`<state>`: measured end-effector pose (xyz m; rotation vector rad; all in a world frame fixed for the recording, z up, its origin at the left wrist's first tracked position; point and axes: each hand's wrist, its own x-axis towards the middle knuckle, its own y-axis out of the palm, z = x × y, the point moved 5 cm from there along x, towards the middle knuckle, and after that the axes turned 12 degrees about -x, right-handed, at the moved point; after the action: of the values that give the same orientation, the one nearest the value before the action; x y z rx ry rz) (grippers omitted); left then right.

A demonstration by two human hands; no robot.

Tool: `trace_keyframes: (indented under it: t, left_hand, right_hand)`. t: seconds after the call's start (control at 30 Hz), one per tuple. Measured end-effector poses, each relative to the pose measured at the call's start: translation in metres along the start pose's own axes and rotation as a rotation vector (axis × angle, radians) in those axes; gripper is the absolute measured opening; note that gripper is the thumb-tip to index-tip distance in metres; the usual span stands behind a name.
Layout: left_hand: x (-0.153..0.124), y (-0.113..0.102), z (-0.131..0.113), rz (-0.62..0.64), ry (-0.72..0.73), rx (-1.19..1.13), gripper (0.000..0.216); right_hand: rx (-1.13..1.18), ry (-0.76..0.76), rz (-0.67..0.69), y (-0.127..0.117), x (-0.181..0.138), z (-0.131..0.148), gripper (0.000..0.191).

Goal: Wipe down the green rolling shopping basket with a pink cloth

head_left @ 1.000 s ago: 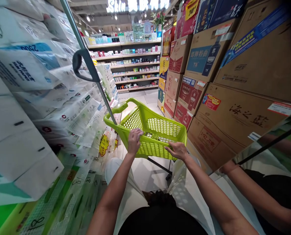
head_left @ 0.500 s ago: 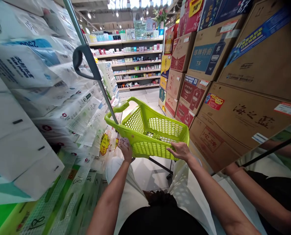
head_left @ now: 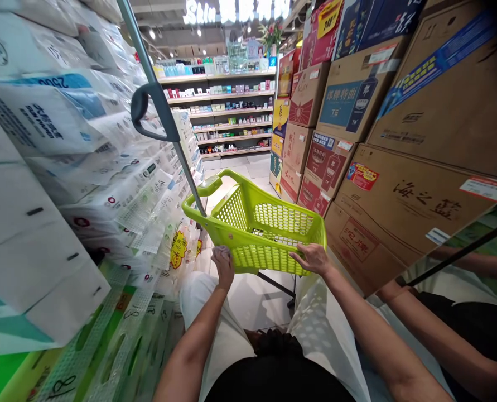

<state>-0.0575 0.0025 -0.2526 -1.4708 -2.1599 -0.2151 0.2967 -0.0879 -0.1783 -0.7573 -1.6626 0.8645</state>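
A lime-green shopping cart with lattice walls stands in front of me, turned sideways between my knees. My left hand is closed around a crumpled pale cloth and presses it to the cart's outer side, below the handle end. On the near rim, toward the right end, my right hand grips the cart, its index finger and thumb reaching along the edge. The basket shows no goods inside. A grey pole with a dark loop grip rises in front of the cart's left end.
Stacked tissue packs crowd the left side. Cardboard liquor cartons are piled high on the right, with a mirror-like surface below. Shelves of small boxed goods stand across the far end of the tiled floor.
My left hand with the cloth has slid slightly right and down along the cart's side. My right hand keeps its hold on the rim. The view has shifted a little.
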Motion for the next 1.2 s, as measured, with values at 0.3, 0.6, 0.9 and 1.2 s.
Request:
trace_keyframes:
  t: [0.3, 0.6, 0.9, 1.2]
  left_hand:
    - [0.044, 0.017, -0.059, -0.062, 0.12, 0.021, 0.054]
    - [-0.019, 0.026, -0.009, 0.028, 0.011, 0.016, 0.049]
    - [0.025, 0.042, -0.057, -0.067, 0.027, 0.029, 0.062]
    - [0.013, 0.045, -0.062, -0.046, -0.025, -0.032, 0.043]
  right_hand:
    - [0.019, 0.044, 0.054, 0.003, 0.003, -0.005, 0.061]
    - [0.015, 0.027, 0.024, 0.0, 0.002, -0.006, 0.06]
    - [0.018, 0.053, 0.064, -0.002, 0.001, -0.008, 0.06]
    - [0.014, 0.049, 0.04, -0.003, -0.002, -0.009, 0.061]
